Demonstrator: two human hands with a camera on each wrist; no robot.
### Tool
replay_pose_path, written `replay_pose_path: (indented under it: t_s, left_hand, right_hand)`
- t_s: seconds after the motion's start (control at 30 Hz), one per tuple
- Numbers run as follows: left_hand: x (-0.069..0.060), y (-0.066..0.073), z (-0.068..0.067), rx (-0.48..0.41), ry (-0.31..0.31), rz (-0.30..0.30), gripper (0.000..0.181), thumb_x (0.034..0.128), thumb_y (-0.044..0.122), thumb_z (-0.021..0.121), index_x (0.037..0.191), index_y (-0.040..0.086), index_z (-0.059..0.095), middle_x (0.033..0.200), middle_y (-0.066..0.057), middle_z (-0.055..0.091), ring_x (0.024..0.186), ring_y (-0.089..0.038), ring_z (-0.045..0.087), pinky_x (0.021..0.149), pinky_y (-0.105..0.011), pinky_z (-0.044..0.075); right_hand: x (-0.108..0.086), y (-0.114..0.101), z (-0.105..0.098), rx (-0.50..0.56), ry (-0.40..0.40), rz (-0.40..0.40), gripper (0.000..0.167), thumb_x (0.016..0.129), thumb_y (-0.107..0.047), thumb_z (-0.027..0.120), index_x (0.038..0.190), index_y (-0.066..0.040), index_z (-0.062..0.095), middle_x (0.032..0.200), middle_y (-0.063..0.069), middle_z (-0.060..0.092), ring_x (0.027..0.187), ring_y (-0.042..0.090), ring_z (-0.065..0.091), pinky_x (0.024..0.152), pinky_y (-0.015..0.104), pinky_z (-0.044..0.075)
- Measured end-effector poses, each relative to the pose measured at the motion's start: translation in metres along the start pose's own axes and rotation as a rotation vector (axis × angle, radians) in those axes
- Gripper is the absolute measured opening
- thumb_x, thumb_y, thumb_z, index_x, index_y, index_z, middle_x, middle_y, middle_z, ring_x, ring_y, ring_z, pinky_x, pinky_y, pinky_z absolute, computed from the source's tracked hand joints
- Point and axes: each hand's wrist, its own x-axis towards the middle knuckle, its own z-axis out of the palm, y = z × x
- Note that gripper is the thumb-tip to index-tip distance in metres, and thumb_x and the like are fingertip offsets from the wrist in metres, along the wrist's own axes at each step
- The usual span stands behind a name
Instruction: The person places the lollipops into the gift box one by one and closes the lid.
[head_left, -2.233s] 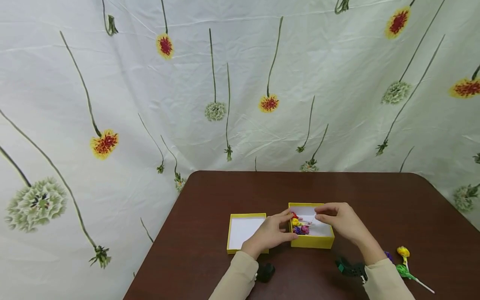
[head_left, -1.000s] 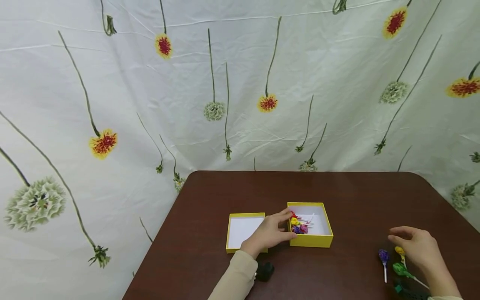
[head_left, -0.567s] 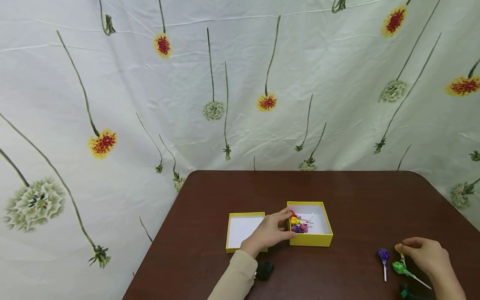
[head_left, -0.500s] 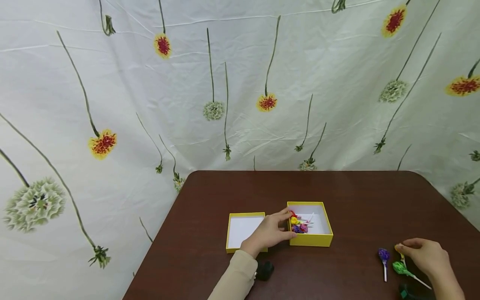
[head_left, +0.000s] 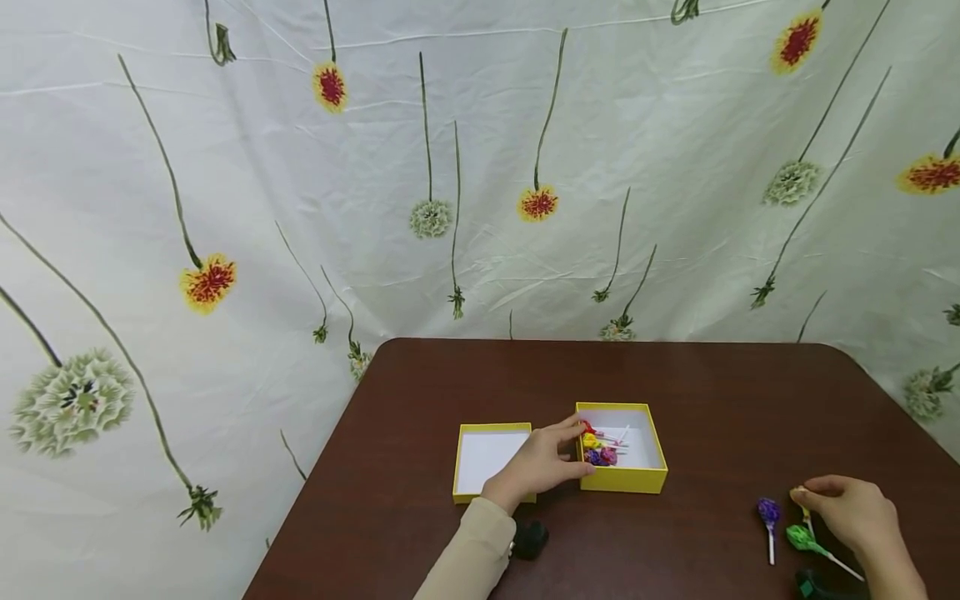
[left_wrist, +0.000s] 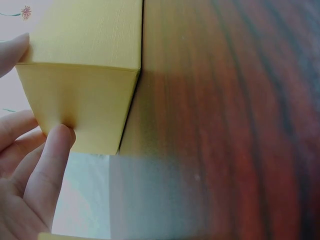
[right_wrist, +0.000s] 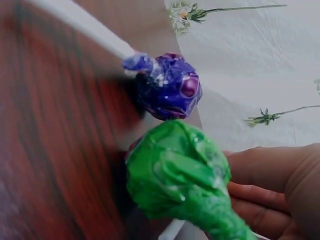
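In the head view my left hand (head_left: 536, 467) touches the left wall of an open yellow box (head_left: 624, 480), its fingers spread. The left wrist view shows a straight finger (left_wrist: 50, 175) against the yellow box (left_wrist: 80, 105) and another fingertip at its upper edge. Several wrapped lollipops (head_left: 600, 456) lie in the box, heads at the left. At the right, my right hand (head_left: 855, 512) pinches the head of a yellow lollipop (head_left: 806, 515). Beside it lie a green lollipop (head_left: 804, 538) and a purple lollipop (head_left: 768, 511). The right wrist view hides the yellow one behind the green lollipop (right_wrist: 177, 170).
Left of the box lies its yellow lid (head_left: 487, 462), white inside up, partly under my left hand. Everything stands on a dark brown table (head_left: 450, 383). A white cloth (head_left: 675, 133) printed with flowers hangs behind its far edge.
My right hand has left the box, moved right and down to the loose lollipops, and taken hold of the yellow one. My left hand has stayed at the box.
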Motion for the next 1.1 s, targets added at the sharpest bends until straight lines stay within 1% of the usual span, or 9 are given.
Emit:
replay_pose_path:
  t_s: [0.1,0.17,0.4,0.57,0.73,0.83,0.93,1.03,1.1]
  left_hand:
    - [0.0,0.0,0.0,0.001,0.0,0.0,0.069,0.0893,0.026,0.077,0.149,0.007,0.048,0.163,0.001,0.035,0.14,-0.026,0.049,0.095,-0.027,0.057]
    - [0.0,0.0,0.0,0.001,0.0,-0.002,0.069,0.0894,0.027,0.077,0.149,0.007,0.048,0.163,0.001,0.035,0.14,-0.025,0.049,0.095,-0.027,0.057]
    - [0.0,0.0,0.0,-0.006,0.001,-0.003,0.07,0.089,0.027,0.077,0.149,0.008,0.048,0.163,0.002,0.036,0.139,-0.024,0.05,0.095,-0.027,0.057]
    - [0.001,-0.001,0.0,0.005,0.003,-0.012,0.07,0.0885,0.028,0.078,0.149,0.009,0.048,0.162,0.003,0.036,0.138,-0.024,0.051,0.095,-0.027,0.057]
    - [0.001,-0.001,0.0,0.002,0.002,-0.014,0.07,0.0887,0.027,0.078,0.149,0.009,0.048,0.162,0.003,0.036,0.139,-0.024,0.05,0.095,-0.027,0.057]
    - [0.001,-0.001,0.001,-0.003,-0.001,-0.011,0.07,0.0891,0.027,0.077,0.149,0.009,0.048,0.163,0.002,0.035,0.141,-0.025,0.048,0.095,-0.027,0.057]
    - [0.001,-0.001,0.001,-0.004,-0.001,-0.008,0.069,0.0892,0.027,0.077,0.149,0.008,0.048,0.163,0.002,0.035,0.142,-0.025,0.047,0.095,-0.027,0.057]
    - [0.001,-0.001,0.001,-0.001,0.0,-0.009,0.069,0.089,0.027,0.077,0.149,0.009,0.048,0.163,0.002,0.036,0.14,-0.025,0.049,0.095,-0.027,0.057]
    - [0.001,-0.001,0.0,0.002,-0.001,-0.007,0.069,0.089,0.027,0.077,0.149,0.009,0.048,0.162,0.002,0.036,0.14,-0.024,0.049,0.095,-0.027,0.057]
  right_hand:
    - [0.001,0.0,-0.001,-0.001,0.002,-0.023,0.057,0.093,-0.045,0.067,0.113,0.008,0.069,0.119,0.035,0.063,0.107,0.058,0.051,0.082,0.06,0.046]
    - [0.001,-0.002,-0.001,0.003,0.02,-0.031,0.057,0.093,-0.046,0.068,0.113,0.008,0.069,0.117,0.034,0.065,0.108,0.058,0.051,0.083,0.06,0.045]
    - [0.004,-0.01,-0.002,0.003,0.126,-0.083,0.05,0.095,-0.039,0.068,0.111,0.008,0.069,0.105,0.029,0.071,0.105,0.056,0.056,0.081,0.058,0.045]
    - [0.006,-0.021,-0.006,-0.008,0.201,-0.114,0.045,0.096,-0.032,0.067,0.112,0.01,0.068,0.103,0.03,0.071,0.102,0.055,0.056,0.078,0.057,0.044]
    - [0.008,-0.035,-0.009,-0.009,0.258,-0.152,0.043,0.096,-0.029,0.067,0.112,0.01,0.068,0.104,0.031,0.07,0.102,0.055,0.056,0.074,0.055,0.045]
    - [0.008,-0.044,-0.009,0.0,0.299,-0.201,0.039,0.094,-0.026,0.069,0.11,0.009,0.069,0.101,0.031,0.071,0.101,0.054,0.057,0.07,0.051,0.046]
    - [0.007,-0.055,-0.008,0.016,0.331,-0.253,0.036,0.093,-0.025,0.071,0.108,0.007,0.072,0.097,0.029,0.073,0.098,0.052,0.06,0.063,0.042,0.047]
    - [0.006,-0.067,-0.005,0.054,0.326,-0.28,0.036,0.093,-0.027,0.072,0.11,0.005,0.073,0.099,0.028,0.074,0.097,0.05,0.063,0.058,0.034,0.048]
    - [0.006,-0.077,-0.003,0.085,0.308,-0.295,0.037,0.093,-0.028,0.072,0.111,0.004,0.073,0.1,0.027,0.074,0.096,0.047,0.065,0.057,0.031,0.048]
